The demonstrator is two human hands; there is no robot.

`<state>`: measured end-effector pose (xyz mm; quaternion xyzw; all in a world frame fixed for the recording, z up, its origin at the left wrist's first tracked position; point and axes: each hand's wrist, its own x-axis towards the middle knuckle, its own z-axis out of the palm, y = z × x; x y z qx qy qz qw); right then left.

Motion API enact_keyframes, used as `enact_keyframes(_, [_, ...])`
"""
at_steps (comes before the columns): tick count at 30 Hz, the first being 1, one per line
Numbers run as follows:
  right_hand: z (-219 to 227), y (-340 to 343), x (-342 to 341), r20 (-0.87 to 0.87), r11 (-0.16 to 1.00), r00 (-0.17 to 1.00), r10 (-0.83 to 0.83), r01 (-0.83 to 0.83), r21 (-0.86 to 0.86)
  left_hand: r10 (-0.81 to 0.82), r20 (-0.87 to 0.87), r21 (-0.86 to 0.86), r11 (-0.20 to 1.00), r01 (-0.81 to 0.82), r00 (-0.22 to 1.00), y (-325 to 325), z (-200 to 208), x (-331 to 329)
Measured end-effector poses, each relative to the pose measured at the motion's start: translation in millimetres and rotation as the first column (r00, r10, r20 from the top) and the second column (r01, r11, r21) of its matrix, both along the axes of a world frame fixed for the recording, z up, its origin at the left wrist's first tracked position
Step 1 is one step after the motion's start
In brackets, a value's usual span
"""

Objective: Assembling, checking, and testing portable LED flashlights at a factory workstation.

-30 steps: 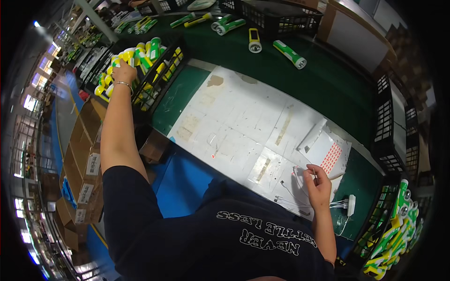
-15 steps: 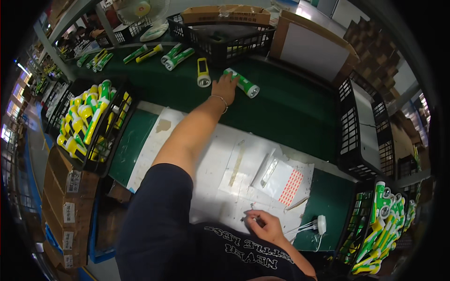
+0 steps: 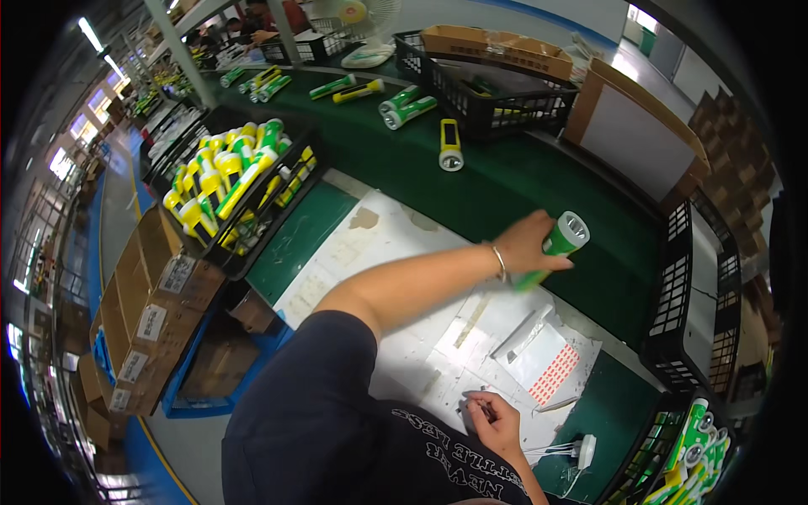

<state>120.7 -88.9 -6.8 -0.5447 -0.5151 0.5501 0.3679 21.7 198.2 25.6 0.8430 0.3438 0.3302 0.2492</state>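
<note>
My left hand [image 3: 525, 244] is wrapped round a green and white flashlight [image 3: 569, 233], held above the near edge of the green belt with its lens end up. Its lower end is blurred by motion. Close to my body, over the white work surface [image 3: 412, 295], my right hand [image 3: 498, 423] is closed with fingers curled; a small dark thing shows at the fingertips, too small to name. Thin white cables run beside my right wrist to a white charger block [image 3: 587, 451]. A yellow flashlight [image 3: 451, 145] lies on the belt beyond my left hand.
Crates of yellow and green flashlights stand at the left [image 3: 227, 181] and lower right [image 3: 690, 459]. More flashlights [image 3: 408, 109] lie farther along the green belt [image 3: 497, 181]. A white sheet with red stickers [image 3: 551, 370] rests on the work surface. An upended black crate [image 3: 673, 286] stands at right.
My left hand has picked the green flashlight off the belt and carried it right and nearer, turning it lens up. The head view has swung left. My right hand stays at the near edge.
</note>
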Motion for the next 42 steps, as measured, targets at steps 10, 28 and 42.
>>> enact_keyframes(10, [4,-42,-10,0.020,0.998,0.998,0.053,-0.054,0.016,0.600,0.494,-0.666,-0.204,0.717,0.629,-138,-17,-31])
enact_keyframes(28, [15,-65,-8,0.252,0.975,0.959,0.132,-0.171,0.140,0.478,0.609,-0.649,-0.159,0.744,0.633,-207,-7,-42])
enact_keyframes(42, [20,-62,-10,0.228,0.978,0.964,0.136,-0.167,0.124,0.425,0.586,-0.762,0.000,0.648,0.690,-209,-18,-38])
